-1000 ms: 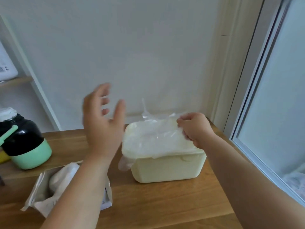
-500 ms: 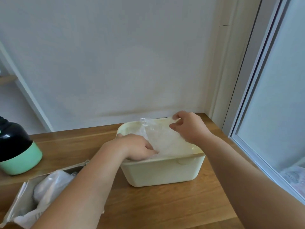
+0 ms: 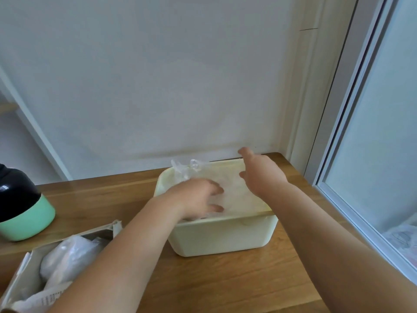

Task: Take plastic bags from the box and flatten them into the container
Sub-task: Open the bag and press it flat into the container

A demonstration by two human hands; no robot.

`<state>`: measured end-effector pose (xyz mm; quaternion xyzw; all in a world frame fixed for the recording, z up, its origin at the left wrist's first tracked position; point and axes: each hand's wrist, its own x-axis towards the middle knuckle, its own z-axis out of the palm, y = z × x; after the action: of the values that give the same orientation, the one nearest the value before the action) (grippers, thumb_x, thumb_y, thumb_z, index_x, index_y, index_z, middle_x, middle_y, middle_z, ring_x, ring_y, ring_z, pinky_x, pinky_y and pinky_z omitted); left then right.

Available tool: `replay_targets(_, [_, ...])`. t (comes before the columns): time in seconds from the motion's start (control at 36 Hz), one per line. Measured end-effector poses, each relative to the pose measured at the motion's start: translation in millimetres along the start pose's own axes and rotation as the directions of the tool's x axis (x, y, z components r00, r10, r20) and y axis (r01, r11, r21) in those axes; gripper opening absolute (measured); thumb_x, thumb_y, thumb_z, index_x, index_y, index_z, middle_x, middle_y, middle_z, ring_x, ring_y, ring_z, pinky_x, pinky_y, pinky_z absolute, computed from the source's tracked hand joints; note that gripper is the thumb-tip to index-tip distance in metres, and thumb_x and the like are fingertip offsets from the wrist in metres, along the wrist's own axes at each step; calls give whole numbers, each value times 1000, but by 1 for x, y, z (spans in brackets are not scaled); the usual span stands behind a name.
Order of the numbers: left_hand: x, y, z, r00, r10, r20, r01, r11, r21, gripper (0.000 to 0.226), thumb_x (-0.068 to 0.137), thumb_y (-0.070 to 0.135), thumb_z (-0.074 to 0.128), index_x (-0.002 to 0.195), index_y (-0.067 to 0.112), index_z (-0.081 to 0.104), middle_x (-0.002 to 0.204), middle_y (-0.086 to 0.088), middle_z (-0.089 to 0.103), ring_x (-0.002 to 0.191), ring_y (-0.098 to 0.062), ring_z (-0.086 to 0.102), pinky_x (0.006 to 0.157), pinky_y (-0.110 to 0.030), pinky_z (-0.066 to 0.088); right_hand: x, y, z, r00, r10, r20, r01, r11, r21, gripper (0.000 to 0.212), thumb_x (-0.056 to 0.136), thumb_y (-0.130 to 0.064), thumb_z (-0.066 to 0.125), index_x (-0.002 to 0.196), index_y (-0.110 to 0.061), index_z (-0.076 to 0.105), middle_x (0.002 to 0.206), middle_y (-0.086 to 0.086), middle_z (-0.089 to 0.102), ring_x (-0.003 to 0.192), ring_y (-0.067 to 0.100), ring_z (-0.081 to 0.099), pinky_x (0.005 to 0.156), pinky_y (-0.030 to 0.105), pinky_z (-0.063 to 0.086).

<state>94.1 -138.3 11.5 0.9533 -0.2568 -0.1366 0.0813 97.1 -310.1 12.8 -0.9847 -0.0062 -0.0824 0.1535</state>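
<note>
Right hand point(image 3: 259, 173): no longer pinches the plastic bag point(image 3: 234, 190), fingers spread above the container point(image 3: 221, 236)
Left hand point(image 3: 198, 198): still presses the bag flat inside, fingers extended

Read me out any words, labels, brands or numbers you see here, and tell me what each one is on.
No text here can be read.
White printed sheet at the near end of the box: dark barcode-like lines, too blurred to read.
Black and green bottle: no marking visible.
Cream container: no marking visible.
</note>
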Motion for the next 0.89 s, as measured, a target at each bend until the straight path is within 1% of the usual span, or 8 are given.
replay_targets(0.19, [9,4,4,974,-162,156,168,986,-26,70,91,63,45,147,22,38,153,2,34,132,-19,42,106,-32,36,-17,-8,-17,935,-303,-185,292,953,-83,39,95,-26,51,133,-22,48,132,-1,51,119,21,47,95,29,35])
replay_targets(0.31, [9,2,8,985,-119,123,141,973,-182,49,91,55,54,130,25,51,119,2,60,112,-26,57,88,-27,41,-18,-17,-13,944,-244,223,240,970,45,52,88,-37,62,137,-28,47,140,-9,48,128,13,43,96,22,33])
replay_targets(0.39, [7,-2,7,979,-135,154,162,971,-174,59,92,46,59,143,23,42,144,4,45,131,-20,44,99,-26,36,-12,-9,0,835,-93,542,124,992,-22,73,88,-34,64,149,-21,26,153,-3,31,139,19,30,108,30,28])
replay_targets(0.5, [9,-8,5,943,-233,236,255,965,-66,66,98,21,50,155,17,16,160,-2,19,143,-23,29,109,-32,33,-4,-4,14,755,-20,655,133,983,-124,48,92,-25,57,138,-13,45,138,6,51,123,24,49,98,32,38])
replay_targets(0.58, [12,-11,8,932,-253,261,261,965,5,48,97,13,45,144,11,35,146,-9,43,127,-28,48,102,-38,42,-5,-4,12,774,8,633,102,985,-136,55,94,-25,56,143,-10,37,145,7,42,132,25,41,104,33,33])
replay_targets(0.69, [8,-14,5,954,-263,147,280,954,-108,59,94,23,59,148,18,36,146,1,44,127,-22,48,103,-32,42,-11,-2,4,861,-18,508,26,1000,-9,79,89,-26,64,151,-17,16,155,3,26,139,23,30,108,31,29])
replay_targets(0.78, [-9,-16,-6,958,-283,-43,265,933,-244,70,86,48,65,146,23,40,150,6,41,135,-17,42,100,-25,35,-16,-3,-10,958,-50,283,31,997,70,74,89,-26,63,150,-20,22,148,3,38,132,21,40,99,28,36])
replay_targets(0.89, [-34,-19,-18,921,-289,-261,179,910,-375,42,87,39,67,126,26,60,132,9,57,114,-9,55,87,-23,39,-28,-13,-22,996,-65,64,56,989,134,56,92,-26,57,143,-21,36,135,4,51,122,22,49,96,30,40])
